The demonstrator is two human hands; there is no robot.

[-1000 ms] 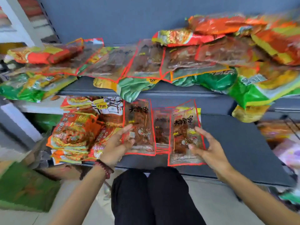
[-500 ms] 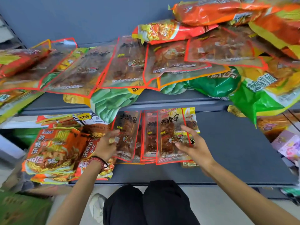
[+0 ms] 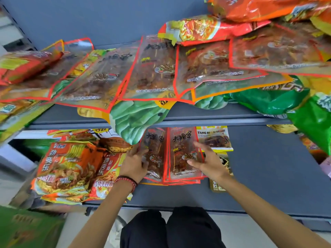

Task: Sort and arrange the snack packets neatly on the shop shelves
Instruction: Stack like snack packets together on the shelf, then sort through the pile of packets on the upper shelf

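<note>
A small stack of clear, red-edged snack packets (image 3: 179, 158) lies flat on the grey lower shelf (image 3: 268, 176). My left hand (image 3: 134, 162) rests against the stack's left edge, fingers laid on the leftmost packet (image 3: 155, 154). My right hand (image 3: 206, 161) presses the stack's right side with spread, fairly straight fingers. The two hands bracket the stack from both sides. Orange noodle packets (image 3: 66, 167) are piled just left of my left hand. More red-edged packets (image 3: 152, 68) lie spread out across the upper shelf (image 3: 215, 120).
A green packet (image 3: 132, 119) hangs over the upper shelf's edge above the stack. A yellow packet (image 3: 215, 140) and a dark packet (image 3: 222, 176) lie under and beside my right hand. Green bags (image 3: 268, 99) crowd the upper right. My knees (image 3: 170, 230) are below the shelf.
The packets that lay fanned apart have been pushed together into one tighter stack. Both hands moved inward. The view shifted closer and to the right.
</note>
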